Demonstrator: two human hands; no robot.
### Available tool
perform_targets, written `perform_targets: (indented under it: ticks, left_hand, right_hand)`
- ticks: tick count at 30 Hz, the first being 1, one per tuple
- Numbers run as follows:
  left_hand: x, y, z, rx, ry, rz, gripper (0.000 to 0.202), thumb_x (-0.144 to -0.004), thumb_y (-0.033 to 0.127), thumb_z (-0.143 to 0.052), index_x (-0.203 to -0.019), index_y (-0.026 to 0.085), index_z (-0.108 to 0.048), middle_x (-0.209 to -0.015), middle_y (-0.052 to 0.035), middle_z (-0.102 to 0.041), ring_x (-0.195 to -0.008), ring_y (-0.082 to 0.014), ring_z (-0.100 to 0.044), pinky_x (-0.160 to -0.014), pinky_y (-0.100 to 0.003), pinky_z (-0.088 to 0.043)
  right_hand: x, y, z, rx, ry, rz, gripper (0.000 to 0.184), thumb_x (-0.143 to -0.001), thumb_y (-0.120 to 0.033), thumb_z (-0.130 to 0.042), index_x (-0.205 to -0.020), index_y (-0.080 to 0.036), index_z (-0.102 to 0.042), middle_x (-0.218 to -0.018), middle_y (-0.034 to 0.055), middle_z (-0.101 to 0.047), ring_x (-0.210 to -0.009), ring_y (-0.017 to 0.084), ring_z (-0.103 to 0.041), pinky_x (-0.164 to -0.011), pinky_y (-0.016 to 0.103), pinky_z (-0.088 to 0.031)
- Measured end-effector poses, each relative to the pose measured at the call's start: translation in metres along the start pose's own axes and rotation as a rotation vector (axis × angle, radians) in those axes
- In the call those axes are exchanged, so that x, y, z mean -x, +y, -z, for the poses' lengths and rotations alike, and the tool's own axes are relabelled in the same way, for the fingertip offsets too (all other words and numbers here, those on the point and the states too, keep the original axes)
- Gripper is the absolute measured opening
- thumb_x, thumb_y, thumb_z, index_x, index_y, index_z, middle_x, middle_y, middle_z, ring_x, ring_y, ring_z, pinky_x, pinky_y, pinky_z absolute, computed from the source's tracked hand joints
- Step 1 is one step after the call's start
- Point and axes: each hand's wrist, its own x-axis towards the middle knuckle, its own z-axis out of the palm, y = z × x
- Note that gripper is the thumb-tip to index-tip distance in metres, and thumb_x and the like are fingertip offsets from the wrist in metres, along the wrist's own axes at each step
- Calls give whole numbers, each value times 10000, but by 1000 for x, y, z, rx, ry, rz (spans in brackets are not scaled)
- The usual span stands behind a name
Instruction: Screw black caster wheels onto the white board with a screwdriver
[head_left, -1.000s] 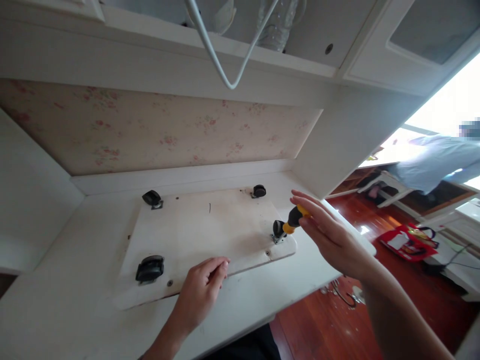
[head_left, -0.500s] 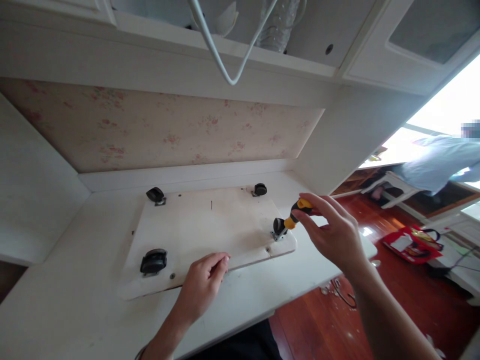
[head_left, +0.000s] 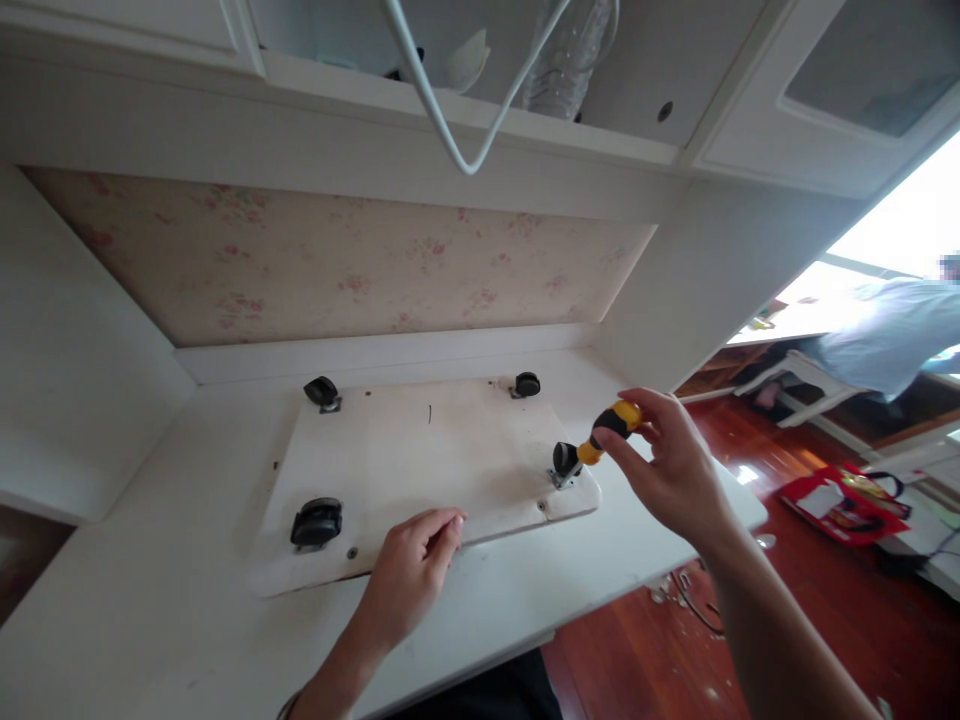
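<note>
A white board (head_left: 420,460) with rounded corners lies on the desk, a black caster wheel at each corner. My right hand (head_left: 667,470) grips a yellow-and-black screwdriver (head_left: 611,430) by its handle. The screwdriver slants down and left, its shaft reaching the metal plate of the near-right caster (head_left: 564,460); the exact tip contact is too small to make out. At the board's front edge rests my left hand (head_left: 416,565), fingers curled and pinched together; anything inside them is hidden. The near-left caster (head_left: 316,522) stands left of this hand.
A white cable (head_left: 469,165) hangs in front of the open shelf, which holds a plastic bottle (head_left: 566,70). White cabinet walls flank the desk (head_left: 150,590). At right, a red bag (head_left: 844,505) lies near the wooden floor (head_left: 810,590), and another person (head_left: 877,330) leans over a counter.
The view has shifted slightly, moving everything a little to the right. My right fingers have changed their hold on the screwdriver handle. My left hand stays at the board's edge.
</note>
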Motion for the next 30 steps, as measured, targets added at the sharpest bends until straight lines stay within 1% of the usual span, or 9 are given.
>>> perform_targets:
  ticks: [4, 6, 9, 11, 14, 17, 20, 25, 30]
  left_hand:
    - [-1, -2, -1, -41, 8, -9, 409, -974, 484, -454, -1055, 204, -741, -827, -28, -714, -697, -157, -639, -642, -221, -492]
    - [-2, -2, -1, -52, 7, -12, 403, -975, 481, -453, -1061, 213, -742, -854, -31, -727, -717, -157, -650, -644, -217, -496]
    - [-1, -4, -2, -57, 8, -15, 400, -976, 481, -454, -1074, 219, -740, -868, -31, -735, -726, -157, -658, -647, -214, -501]
    - [-2, -5, -2, -61, 12, -13, 399, -976, 483, -454, -1074, 220, -738, -867, -29, -735, -726, -157, -659, -651, -214, -502]
    - [-3, -6, -4, -67, 17, -10, 392, -977, 482, -455, -1065, 224, -736, -862, -26, -734, -728, -156, -659, -658, -213, -503]
    - [-4, -6, -5, -68, 29, -18, 383, -975, 480, -460, -1041, 224, -737, -836, -24, -725, -732, -160, -659, -659, -213, -504]
    - [-4, -6, -6, -71, 42, -20, 382, -972, 479, -464, -1031, 220, -739, -792, -22, -711, -731, -166, -660, -655, -213, -505]
    - [-3, -7, -6, -77, 49, -24, 371, -970, 471, -471, -1044, 228, -741, -841, -26, -733, -723, -163, -663, -645, -213, -506]
    - [-3, -8, -6, -77, 52, -29, 373, -972, 466, -468, -1063, 228, -740, -812, -24, -724, -715, -164, -659, -631, -212, -505]
  right_hand:
    - [0, 0, 2, -173, -256, 11, 499, -958, -336, -548, -1435, -323, -405, -1352, 102, -540, -1218, 244, -559, -938, 430, -541]
    - [-1, 0, 3, -135, -247, 12, 430, -945, -353, -576, -1364, -313, -487, -1243, 83, -624, -1106, 235, -622, -900, 416, -562]
    - [-3, -2, 4, 89, -82, 22, 387, -868, -409, -684, -1222, -279, -595, -1043, 60, -677, -876, 217, -663, -806, 407, -596]
    - [-4, -3, 6, 146, -85, 44, 434, -896, -416, -645, -1299, -281, -556, -1124, 76, -656, -925, 222, -656, -827, 410, -594]
    - [-5, -6, 8, 41, -241, 106, 405, -988, -343, -491, -1391, -310, -473, -1314, 77, -588, -1115, 215, -610, -940, 399, -548]
    - [-5, -10, 10, 61, -170, 125, 290, -954, -329, -575, -1242, -304, -586, -1118, 34, -664, -932, 166, -652, -727, 269, -585]
    - [-6, -13, 11, 169, -56, 113, 283, -887, -364, -673, -1149, -266, -629, -971, 27, -645, -739, 136, -620, -472, 207, -510]
    - [-4, -10, 12, 40, -268, 160, 378, -996, -305, -481, -1374, -293, -479, -1282, 74, -594, -1093, 191, -617, -887, 338, -563]
    - [-3, -9, 9, 183, 7, 113, 309, -860, -386, -702, -1127, -255, -619, -946, 35, -625, -809, 174, -632, -575, 257, -567]
